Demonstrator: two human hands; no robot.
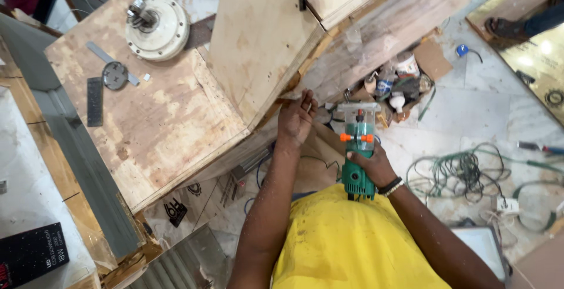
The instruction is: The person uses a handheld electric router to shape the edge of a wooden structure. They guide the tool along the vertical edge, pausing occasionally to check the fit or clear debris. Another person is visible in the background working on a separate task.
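Two hands work close together at the corner of the pale plywood panel (258, 36) that leans over the worn plywood worktop (147, 107): the left hand (295, 118) rests open-fingered on the panel's lower edge, while the right hand (371, 165) is clenched around the green handheld trimmer with its clear base and orange knobs (358, 148), held just beside that edge. The cutter end sits near the left fingers, so a slip or kickback could likely bring it onto them. The tangled green cable (458, 171) on the floor could snag a foot.
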